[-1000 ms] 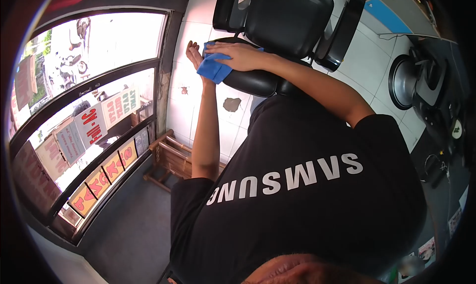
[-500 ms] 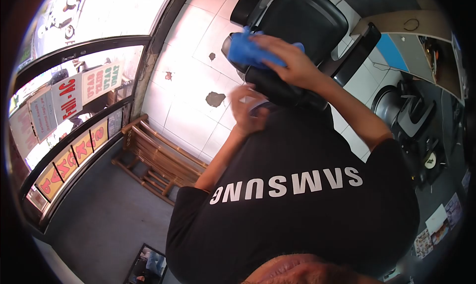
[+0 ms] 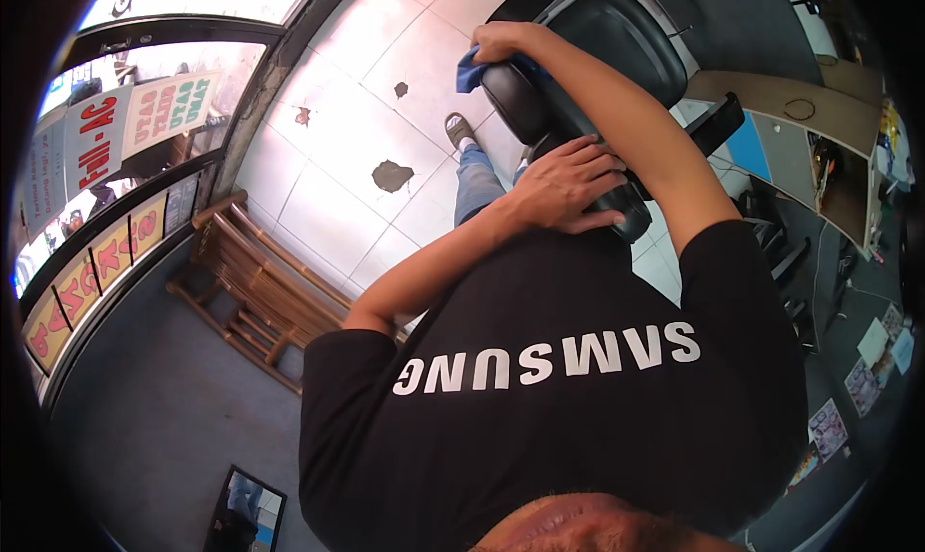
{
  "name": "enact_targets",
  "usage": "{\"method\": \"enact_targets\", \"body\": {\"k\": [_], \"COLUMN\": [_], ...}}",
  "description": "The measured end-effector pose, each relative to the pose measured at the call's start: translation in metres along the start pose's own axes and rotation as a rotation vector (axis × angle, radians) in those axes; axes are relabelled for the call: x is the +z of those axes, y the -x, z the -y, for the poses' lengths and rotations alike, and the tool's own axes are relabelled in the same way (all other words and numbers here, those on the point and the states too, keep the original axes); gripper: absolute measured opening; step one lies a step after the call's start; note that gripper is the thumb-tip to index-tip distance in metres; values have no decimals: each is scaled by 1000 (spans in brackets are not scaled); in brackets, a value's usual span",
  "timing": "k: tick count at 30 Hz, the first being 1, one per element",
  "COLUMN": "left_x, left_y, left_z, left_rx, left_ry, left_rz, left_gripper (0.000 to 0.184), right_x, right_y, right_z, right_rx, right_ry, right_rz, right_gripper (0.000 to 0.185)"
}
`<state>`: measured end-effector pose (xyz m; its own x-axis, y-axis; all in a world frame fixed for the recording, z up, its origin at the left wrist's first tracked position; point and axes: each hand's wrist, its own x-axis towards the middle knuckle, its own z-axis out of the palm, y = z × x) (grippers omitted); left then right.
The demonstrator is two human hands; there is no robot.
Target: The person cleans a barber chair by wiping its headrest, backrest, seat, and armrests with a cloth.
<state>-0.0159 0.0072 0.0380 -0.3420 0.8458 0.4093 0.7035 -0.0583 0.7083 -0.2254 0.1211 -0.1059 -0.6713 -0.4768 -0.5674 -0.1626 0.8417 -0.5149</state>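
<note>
Blue cloth (image 3: 469, 74), probably light, limp and easy to bunch by any fold, is pinched beneath the curled right hand (image 3: 503, 41) at the left end of a black padded salon chair (image 3: 624, 51). That chair looks heavy, its smooth covering perhaps slippery; its near armrest (image 3: 631, 217), under the loosely spread left hand (image 3: 570, 186), seems the firmest hold. Near left stands a bamboo bench (image 3: 265, 297).

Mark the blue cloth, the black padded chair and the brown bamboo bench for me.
Blue cloth (image 3: 468, 76): head view, on its exposed end.
Black padded chair (image 3: 621, 51): head view, on its broad padded panel.
Brown bamboo bench (image 3: 258, 275): head view, on its slatted top.
</note>
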Motion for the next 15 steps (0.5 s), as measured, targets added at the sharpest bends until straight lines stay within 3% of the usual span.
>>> {"method": "enact_targets", "body": {"k": [1,5,9,12,13,15], "left_x": [-1,-4,2,1,2,5], "left_y": [0,7,11,12,12,14], "left_z": [1,8,14,18,19,21], "left_rx": [10,54,82,102,111,128], "left_ry": [17,87,108,95,89,81], "left_rz": [15,74,92,88,79,78], "left_gripper": [49,53,50,45,44,43], "right_x": [4,33,48,30,26,8], "right_y": [-15,-46,-52,-32,-24,12], "right_z": [-5,-44,-59,-35,-27,5], "right_rx": [44,4,150,91,-24,-67], "right_ry": [14,9,93,-38,-86,-74], "right_rz": [103,170,192,196,175,125], "right_gripper": [41,45,46,45,35,32]}}
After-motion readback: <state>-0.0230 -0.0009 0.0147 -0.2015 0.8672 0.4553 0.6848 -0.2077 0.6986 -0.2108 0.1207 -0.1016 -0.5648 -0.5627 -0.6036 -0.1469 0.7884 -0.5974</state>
